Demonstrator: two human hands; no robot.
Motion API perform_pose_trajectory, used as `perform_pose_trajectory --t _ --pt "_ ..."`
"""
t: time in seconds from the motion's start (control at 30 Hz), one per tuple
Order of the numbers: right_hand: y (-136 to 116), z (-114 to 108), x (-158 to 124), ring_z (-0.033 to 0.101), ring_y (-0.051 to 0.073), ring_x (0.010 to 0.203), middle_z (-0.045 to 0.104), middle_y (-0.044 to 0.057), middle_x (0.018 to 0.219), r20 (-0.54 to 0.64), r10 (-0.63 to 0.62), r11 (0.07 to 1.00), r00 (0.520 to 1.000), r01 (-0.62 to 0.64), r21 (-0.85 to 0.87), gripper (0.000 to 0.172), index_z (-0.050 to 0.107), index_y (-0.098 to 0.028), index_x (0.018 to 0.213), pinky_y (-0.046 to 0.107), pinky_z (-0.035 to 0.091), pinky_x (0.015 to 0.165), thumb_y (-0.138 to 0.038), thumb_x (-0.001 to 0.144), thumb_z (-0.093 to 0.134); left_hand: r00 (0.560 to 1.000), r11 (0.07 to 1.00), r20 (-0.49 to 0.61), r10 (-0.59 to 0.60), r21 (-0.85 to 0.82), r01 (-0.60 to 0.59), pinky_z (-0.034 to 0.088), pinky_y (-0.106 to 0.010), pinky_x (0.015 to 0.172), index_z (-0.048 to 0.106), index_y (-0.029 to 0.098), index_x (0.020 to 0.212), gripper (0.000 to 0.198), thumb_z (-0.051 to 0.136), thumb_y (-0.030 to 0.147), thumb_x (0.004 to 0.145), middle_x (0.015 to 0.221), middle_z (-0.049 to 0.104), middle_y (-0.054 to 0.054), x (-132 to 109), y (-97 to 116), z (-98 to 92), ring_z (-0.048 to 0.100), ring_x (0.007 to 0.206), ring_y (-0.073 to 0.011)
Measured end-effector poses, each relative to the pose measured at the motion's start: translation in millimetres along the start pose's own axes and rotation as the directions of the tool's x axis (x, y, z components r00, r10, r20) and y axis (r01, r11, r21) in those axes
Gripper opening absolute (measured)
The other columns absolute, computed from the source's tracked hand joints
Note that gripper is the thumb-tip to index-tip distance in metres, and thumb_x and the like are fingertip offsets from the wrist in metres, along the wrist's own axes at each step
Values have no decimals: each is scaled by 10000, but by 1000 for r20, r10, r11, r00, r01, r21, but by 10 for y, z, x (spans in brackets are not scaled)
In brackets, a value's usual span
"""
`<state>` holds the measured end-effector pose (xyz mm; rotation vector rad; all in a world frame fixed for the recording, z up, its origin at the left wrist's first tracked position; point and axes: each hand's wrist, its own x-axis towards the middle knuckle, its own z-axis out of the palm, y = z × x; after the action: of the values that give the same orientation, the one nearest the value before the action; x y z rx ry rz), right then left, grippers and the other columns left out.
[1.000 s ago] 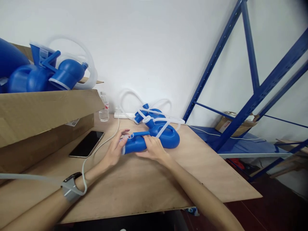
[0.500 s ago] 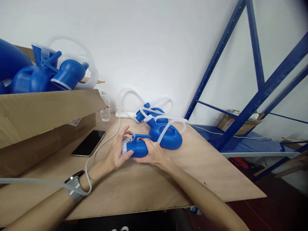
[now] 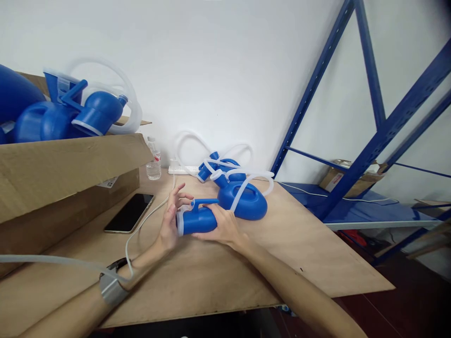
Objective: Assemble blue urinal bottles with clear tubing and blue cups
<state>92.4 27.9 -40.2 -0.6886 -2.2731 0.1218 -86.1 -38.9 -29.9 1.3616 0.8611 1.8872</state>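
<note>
Wooden counter (image 3: 299,239), white wall (image 3: 211,70) behind. Back from front edge (image 3: 197,313), right grip (image 3: 225,225) clasps blue container (image 3: 200,221); left grip (image 3: 169,223), unclenched, meets its rim (image 3: 180,223).

the cup (image 3: 202,222) between the left hand (image 3: 169,224) and right hand (image 3: 226,227) is plain blue with a translucent-white rim (image 3: 180,224), the jug (image 3: 252,209) beyond the right hand blue, the tabletop (image 3: 207,281) under both pale brown with faint grain.
</note>
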Motion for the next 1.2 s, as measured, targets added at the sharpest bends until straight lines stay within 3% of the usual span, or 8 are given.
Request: perform_pose_trajectory --t 0.13,0.3,0.47,0.6,0.8,1.07,1.2 --pt "16 3 9 762 323 1036 764 120 1199 14 -28 1000 999 28 5 808 642 -218 1278 414 613 874 -662 637 851 979 970 128 158 166 -178 469 -416 953 397 236 1535 815 442 736 894 1281 554 -114 -52 -26 -77 523 1202 -309" --pt "43 -32 3 757 320 1053 765 114 1199 31 -19 996 999 17 83 804 639 -217 1266 432 609 915 -665 631 849 901 887 330 281 270 -375 430 -559 1072 288 297 1602 872 463 769 890 1418 472 -130 -53 -53 -157 500 1285 -357" --pt "68 -42 -12 754 300 1060 752 86 1227 50 15 992 999 -21 125 812 614 -245 1306 428 605 938 -613 629 870 893 836 327 310 354 -419 431 -563 1079 221 285 1622 791 502 609 958 1415 465 -138 -41 19 -154 532 1249 -327" --pt "104 -46 -6 751 305 1069 754 106 1217 -7 -1 995 1000 2 96 796 622 -231 1310 414 607 911 -616 652 855 885 714 345 314 529 -460 487 -484 1016 300 246 1584 726 614 390 945 1306 549 -127 -47 98 -145 582 1179 -289" --pt "124 -148 40 731 309 1125 733 112 1273 -42 71 997 997 -69 34 784 624 -230 1320 413 582 970 -629 683 845 933 610 275 232 707 -359 535 -378 877 672 224 1163 290 584 412 961 1078 715 -85 6 123 -150 683 950 -260" --pt "124 -130 73 719 307 1161 721 87 1316 -1 126 992 992 -126 -12 801 604 -241 1358 432 565 1011 -635 700 837 995 739 95 -4 671 -62 529 -349 759 746 214 977 410 514 552 976 918 767 -67 110 95 -149 691 826 -259" --pt "120 -207 130 729 320 1133 736 75 1289 46 185 982 982 -183 -53 759 606 -267 1351 447 574 967 -646 728 816 981 833 48 -186 538 131 568 -340 682 746 175 1184 555 527 626 944 1135 764 -112 168 79 -167 709 872 -265"
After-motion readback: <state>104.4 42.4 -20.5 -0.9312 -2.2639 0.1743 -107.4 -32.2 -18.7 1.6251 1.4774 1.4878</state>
